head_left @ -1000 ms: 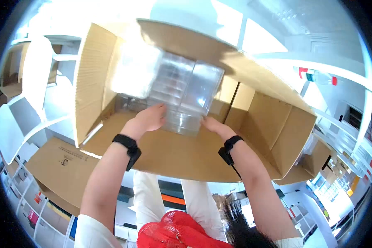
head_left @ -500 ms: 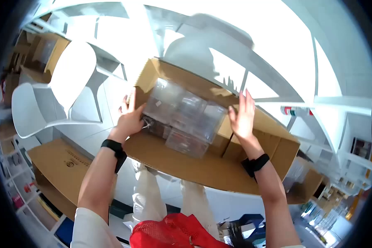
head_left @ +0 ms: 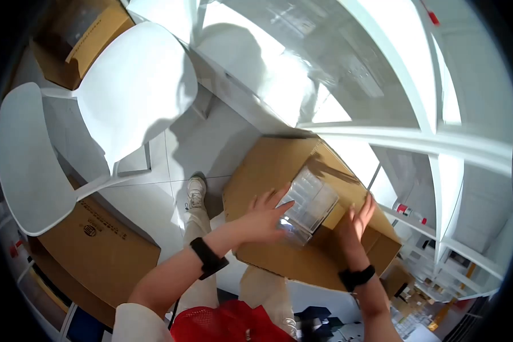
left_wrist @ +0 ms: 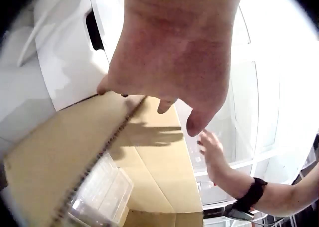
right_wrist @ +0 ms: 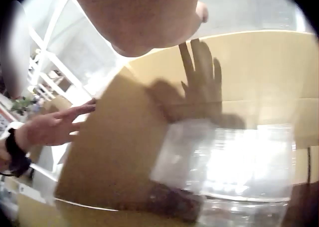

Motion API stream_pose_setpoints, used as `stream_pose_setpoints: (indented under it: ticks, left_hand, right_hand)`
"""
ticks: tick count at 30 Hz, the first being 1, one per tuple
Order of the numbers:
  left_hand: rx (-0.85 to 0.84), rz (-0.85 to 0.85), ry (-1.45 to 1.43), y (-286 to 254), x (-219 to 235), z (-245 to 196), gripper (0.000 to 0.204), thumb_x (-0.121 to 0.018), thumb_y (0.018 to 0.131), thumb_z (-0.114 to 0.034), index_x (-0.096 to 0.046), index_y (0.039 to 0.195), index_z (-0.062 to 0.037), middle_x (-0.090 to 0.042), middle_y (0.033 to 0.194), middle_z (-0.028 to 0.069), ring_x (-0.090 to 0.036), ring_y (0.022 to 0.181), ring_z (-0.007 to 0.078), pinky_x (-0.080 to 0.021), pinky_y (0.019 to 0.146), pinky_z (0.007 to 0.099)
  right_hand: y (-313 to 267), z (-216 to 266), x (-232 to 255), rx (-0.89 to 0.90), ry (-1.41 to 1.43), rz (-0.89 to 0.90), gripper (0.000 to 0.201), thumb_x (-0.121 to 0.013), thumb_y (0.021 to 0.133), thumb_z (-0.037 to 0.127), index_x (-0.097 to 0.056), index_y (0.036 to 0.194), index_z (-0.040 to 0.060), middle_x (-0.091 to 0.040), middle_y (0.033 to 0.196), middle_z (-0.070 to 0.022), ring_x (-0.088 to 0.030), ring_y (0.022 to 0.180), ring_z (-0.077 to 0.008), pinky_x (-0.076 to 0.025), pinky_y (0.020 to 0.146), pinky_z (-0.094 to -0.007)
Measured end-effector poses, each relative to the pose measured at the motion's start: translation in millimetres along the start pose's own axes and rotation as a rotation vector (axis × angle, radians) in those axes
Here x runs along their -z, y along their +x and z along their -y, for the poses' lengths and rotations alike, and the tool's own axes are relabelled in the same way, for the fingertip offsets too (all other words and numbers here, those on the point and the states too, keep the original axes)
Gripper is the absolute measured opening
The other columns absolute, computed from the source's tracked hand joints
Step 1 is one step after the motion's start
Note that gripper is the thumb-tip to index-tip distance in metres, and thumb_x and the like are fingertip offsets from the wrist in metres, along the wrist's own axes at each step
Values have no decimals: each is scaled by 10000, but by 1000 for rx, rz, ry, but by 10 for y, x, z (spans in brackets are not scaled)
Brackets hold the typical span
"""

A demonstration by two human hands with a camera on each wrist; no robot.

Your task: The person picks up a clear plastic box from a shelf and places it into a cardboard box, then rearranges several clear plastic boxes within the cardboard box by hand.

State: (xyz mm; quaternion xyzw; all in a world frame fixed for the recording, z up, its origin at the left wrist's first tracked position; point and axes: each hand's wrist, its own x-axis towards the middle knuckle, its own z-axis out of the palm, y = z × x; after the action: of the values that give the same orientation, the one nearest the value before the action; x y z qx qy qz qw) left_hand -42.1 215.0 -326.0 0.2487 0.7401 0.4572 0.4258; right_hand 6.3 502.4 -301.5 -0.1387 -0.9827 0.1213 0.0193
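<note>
A large cardboard box (head_left: 262, 171) with its top open stands in front of me, its broad left panel facing up in the head view. Clear plastic cases (head_left: 316, 196) are packed inside, and they gleam brightly in the right wrist view. My left hand (head_left: 262, 222) is at the left panel with fingers spread, overlapping the cases in the head view. From the right wrist, that left hand (right_wrist: 50, 129) shows with its fingertips at the panel's edge. My right hand (head_left: 353, 228) is at the box's far right side, fingers extended. Neither hand holds anything.
A white chair (head_left: 134, 91) stands to the left, with another cardboard box (head_left: 97, 245) below it. White shelving (head_left: 404, 137) runs along the right, with a red-labelled bottle (head_left: 409, 213) on it. My shoe (head_left: 196, 192) is on the tiled floor left of the box.
Both hands have come off the plastic cases and moved apart to the box's sides. The head view has swung, so the chair looms larger and the box sits further right.
</note>
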Motion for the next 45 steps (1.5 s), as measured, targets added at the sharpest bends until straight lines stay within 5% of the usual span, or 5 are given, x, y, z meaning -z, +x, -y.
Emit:
stream_pose_setpoints:
  ticks: [5, 14, 34, 37, 45]
  left_hand:
    - [97, -221, -300, -472, 736, 927, 679, -613, 785, -315, -326, 1355, -82, -153, 1442, 236, -208, 1316, 400, -240, 1063, 430]
    - [205, -222, -299, -1261, 1386, 1622, 548, -572, 840, -181, -361, 1336, -85, -306, 1403, 165, -285, 1304, 302, -266, 1052, 362]
    - [182, -152, -414, -652, 1722, 1401, 527, -560, 838, -176, -375, 1319, -65, -393, 1337, 135, -388, 1228, 265, -311, 1025, 337]
    - [209, -142, -464, -708, 1591, 1511, 536, -562, 844, -173, -365, 1334, -80, -412, 1315, 121, -408, 1208, 244, -320, 1013, 332]
    - [301, -142, -567, -572, 1532, 1461, 524, -551, 864, -168, -350, 1339, -71, -423, 1307, 115, -445, 1176, 231, -371, 965, 357]
  right_hand:
    - [864, 2211, -85, -7, 1071, 239, 542, -476, 901, 186, -253, 1341, -38, -337, 1338, -183, -418, 1174, -269, -290, 1012, -369]
    - [4309, 2500, -1524, -77, -126, -34, 810, -610, 745, 401, -227, 1376, 68, -152, 1426, -226, -218, 1286, -421, -294, 1010, -501]
    - [3836, 2649, -1267, 2, -465, -162, 840, -759, 622, 347, -342, 1227, -61, -384, 1169, -202, -397, 1126, -318, -362, 931, -465]
    - [4133, 2297, -1340, 309, -297, -178, 915, -771, 596, 394, -325, 1244, -74, -424, 1174, -229, -450, 1095, -327, -381, 920, -395]
    - [4004, 2232, -1345, -194, 660, 107, 930, -785, 573, 349, -345, 1242, -123, -480, 1159, -245, -487, 1068, -317, -386, 918, -358]
